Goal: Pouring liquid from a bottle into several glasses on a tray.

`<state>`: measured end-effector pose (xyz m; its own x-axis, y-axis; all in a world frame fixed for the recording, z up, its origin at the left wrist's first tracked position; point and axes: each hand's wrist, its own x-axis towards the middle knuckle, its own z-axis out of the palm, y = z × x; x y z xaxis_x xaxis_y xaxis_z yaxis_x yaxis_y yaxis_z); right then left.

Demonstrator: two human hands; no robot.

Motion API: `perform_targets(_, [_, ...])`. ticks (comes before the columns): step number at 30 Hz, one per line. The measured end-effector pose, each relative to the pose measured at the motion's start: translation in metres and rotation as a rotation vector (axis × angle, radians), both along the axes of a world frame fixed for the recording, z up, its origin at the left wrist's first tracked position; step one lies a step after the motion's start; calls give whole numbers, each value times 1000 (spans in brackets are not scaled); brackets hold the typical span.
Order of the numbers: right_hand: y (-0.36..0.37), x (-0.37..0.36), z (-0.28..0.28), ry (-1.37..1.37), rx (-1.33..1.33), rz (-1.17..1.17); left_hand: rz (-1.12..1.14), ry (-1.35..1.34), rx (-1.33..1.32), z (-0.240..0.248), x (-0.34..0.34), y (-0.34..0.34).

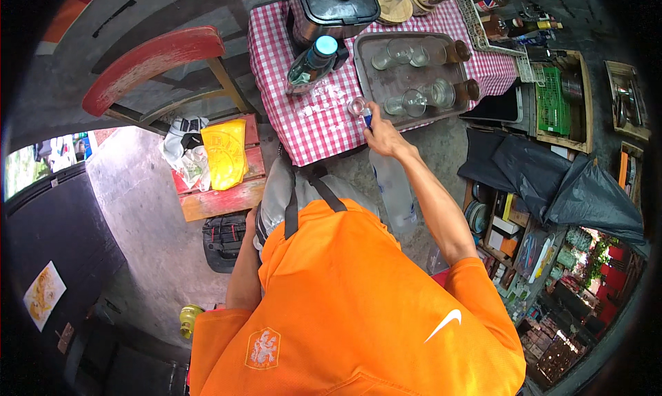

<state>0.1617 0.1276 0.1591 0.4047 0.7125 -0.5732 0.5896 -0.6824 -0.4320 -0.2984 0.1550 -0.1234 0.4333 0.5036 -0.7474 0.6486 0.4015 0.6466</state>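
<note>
Clear and brown glasses point(414, 103) are contained in the tray point(394, 82). A blue object point(367, 117) is pinched by the right hand point(383, 135), well apart from the left hand point(250, 221), whose state cannot be determined.

At upper centre, a lane crosses the brown serving tray point(376, 86) between the upper glasses point(399, 51) and the lower glasses point(414, 104); the blue-capped bottle point(309, 72) obstructs entry from the left, the white wire rack point(473, 22) from the upper right.

The tablecloth point(279, 58) is checked red and white, the tray point(407, 77) grey-brown, the shirt point(365, 292) orange, the held item point(367, 120) partly blue.
</note>
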Motion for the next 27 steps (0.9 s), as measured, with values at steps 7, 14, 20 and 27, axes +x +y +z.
perform_targets(7, [6, 2, -13, 4, -78, 31, 104, -19, -118, -17, -17, -13])
perform_targets(14, [4, 2, -20, 24, -83, 6, 245, -49, -198, -37, -24, -6])
perform_targets(20, [3, -2, -18, 15, -92, -11, 280, -93, -195, -41, -7, 5])
perform_targets(27, [12, 0, -15, 26, -132, -7, 312, -182, -113, -106, -45, -17])
